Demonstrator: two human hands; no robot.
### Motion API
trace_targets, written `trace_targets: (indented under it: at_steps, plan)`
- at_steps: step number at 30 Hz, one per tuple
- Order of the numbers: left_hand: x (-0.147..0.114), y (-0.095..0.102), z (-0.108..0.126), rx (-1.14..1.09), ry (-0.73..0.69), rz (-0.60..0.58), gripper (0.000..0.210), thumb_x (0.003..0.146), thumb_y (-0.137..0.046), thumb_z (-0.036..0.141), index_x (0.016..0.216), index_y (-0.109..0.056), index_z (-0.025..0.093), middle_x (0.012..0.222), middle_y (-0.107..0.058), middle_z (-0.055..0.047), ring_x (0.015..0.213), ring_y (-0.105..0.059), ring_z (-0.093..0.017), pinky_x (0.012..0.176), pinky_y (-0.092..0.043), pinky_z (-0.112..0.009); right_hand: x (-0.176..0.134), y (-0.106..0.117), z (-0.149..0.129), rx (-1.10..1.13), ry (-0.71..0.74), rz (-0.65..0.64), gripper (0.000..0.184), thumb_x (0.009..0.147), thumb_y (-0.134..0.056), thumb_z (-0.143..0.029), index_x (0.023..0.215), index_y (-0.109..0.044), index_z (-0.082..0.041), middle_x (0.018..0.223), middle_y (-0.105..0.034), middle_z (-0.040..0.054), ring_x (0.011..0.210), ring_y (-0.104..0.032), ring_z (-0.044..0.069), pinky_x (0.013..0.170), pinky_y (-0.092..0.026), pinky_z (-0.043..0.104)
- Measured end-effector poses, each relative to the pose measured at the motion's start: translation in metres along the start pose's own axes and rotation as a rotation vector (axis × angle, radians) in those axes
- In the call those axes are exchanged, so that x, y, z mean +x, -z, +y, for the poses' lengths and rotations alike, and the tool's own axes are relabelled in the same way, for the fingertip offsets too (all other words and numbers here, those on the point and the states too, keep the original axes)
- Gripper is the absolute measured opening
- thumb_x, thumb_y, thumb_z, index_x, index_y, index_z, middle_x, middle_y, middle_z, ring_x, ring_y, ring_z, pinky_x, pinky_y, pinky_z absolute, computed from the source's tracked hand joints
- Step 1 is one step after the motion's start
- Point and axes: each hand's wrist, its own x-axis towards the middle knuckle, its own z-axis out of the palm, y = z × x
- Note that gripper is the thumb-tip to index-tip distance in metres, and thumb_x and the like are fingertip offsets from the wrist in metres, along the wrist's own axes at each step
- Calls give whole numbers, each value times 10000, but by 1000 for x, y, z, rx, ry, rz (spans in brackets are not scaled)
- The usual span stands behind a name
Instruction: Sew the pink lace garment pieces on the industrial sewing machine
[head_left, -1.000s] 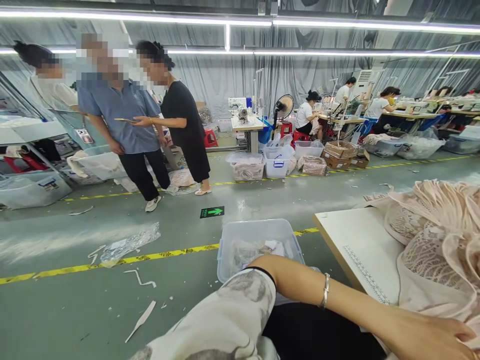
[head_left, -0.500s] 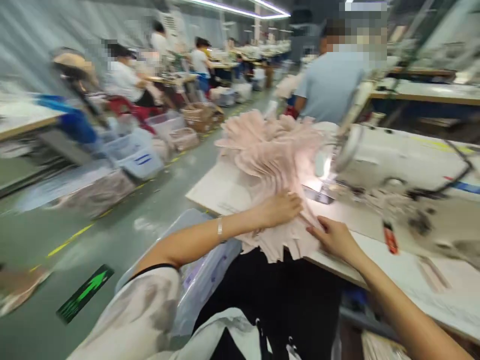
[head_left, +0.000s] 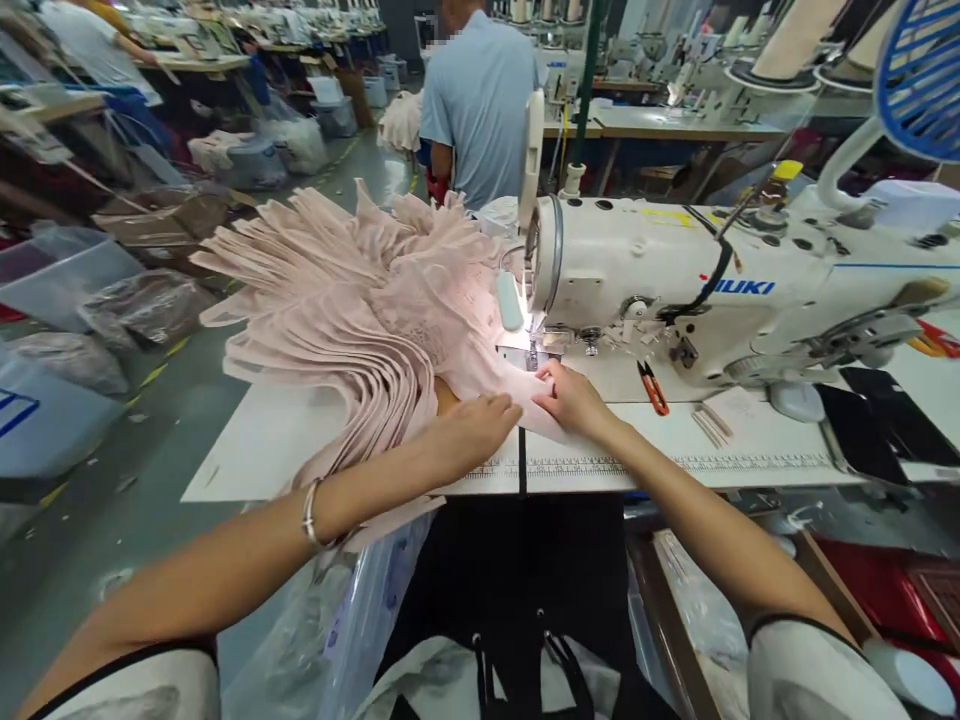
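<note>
A thick bunch of pale pink fabric pieces (head_left: 352,320) lies heaped on the left of the sewing machine (head_left: 622,260), its folds fanned out and partly lace-patterned. One edge of this fabric runs toward the lit needle area and presser foot (head_left: 534,350). My right hand (head_left: 574,400) pinches that edge just in front of the foot, thumb and fingertips together. Beside it, my left hand (head_left: 480,430) rests on the same fabric with its fingers curled and pressed together on it. The fabric hides part of what lies under the left fingers.
Orange-handled thread snips (head_left: 652,388) lie right of my right hand. Farther right are fabric strips (head_left: 711,425) and a dark phone (head_left: 859,435). A ruler tape (head_left: 675,464) follows the table's front edge. A blue fan (head_left: 922,80) stands upper right. A person in blue (head_left: 480,110) sits ahead.
My view has swung right, bringing the whole machine into sight. The fabric now lies spread to the left, and my right hand has come to the edge at the presser foot.
</note>
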Motion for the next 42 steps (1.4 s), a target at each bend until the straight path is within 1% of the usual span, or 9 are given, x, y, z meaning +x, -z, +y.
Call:
trace_targets:
  at_steps: [3,6,10,15,24,28,32,35,42]
  plan:
    - [20,-19,10,134,-95,79,517,937,-395,27,1425,-540,120,1503,-519,-207,1337,-550,-373,953,-525,-480,-7,6,5,-105,22,135,372,846,-630,-218,1211,-570,-171,1206,-641,170,1075,-614,306,898,-503,421]
    - [18,-27,11,224,69,10,633,880,-375,-13,1502,-456,70,1549,-425,-279,1218,-622,-455,806,-571,-538,-43,30,32,-227,-73,279,295,927,-528,-257,1189,-609,-148,1122,-651,192,1042,-609,342,915,-503,491]
    - [27,-27,6,247,161,-32,537,845,-394,10,1343,-596,0,1358,-581,-349,840,-706,-385,631,-539,-489,-102,70,83,-480,-323,432,263,924,-549,-314,1068,-663,-126,1109,-628,245,1119,-546,434,904,-474,579]
    - [71,-26,7,262,-39,230,443,826,-334,-21,985,-731,96,927,-704,-231,946,-621,-384,761,-499,-510,-131,96,127,-443,-454,363,165,888,-555,-276,940,-670,-170,985,-685,171,908,-634,321,828,-507,461]
    - [56,-54,-51,-44,-195,392,455,974,-313,32,1281,-637,120,1316,-671,-156,1258,-606,-242,979,-516,-351,-109,88,82,-368,-502,753,298,925,-437,-286,1068,-657,-145,968,-714,192,922,-649,327,845,-482,455]
    - [41,-67,-87,-91,-175,371,456,1006,-370,98,1383,-592,225,1375,-660,-84,1276,-602,-222,1018,-504,-368,-89,61,42,72,-356,441,291,916,-446,-340,977,-705,-224,826,-712,56,697,-638,214,700,-489,341]
    - [50,-60,-86,57,-150,358,413,999,-410,95,1356,-615,135,1410,-620,-162,1356,-545,-291,1082,-475,-441,-68,41,30,406,-166,118,419,972,-446,-483,1236,-668,-246,990,-757,51,926,-715,235,787,-525,341]
    - [65,-49,-57,206,-259,264,449,958,-397,5,1368,-580,21,1385,-608,-256,1313,-591,-330,1015,-535,-456,-52,32,30,171,-92,196,382,1016,-427,-399,1290,-639,-237,1085,-756,85,998,-696,246,864,-510,371]
    - [78,-38,9,443,-253,251,423,926,-387,-52,1287,-607,-72,1243,-666,-317,1079,-724,-375,670,-630,-384,-7,21,27,-276,105,82,222,936,-580,-201,717,-611,-193,845,-669,87,795,-578,223,741,-420,349]
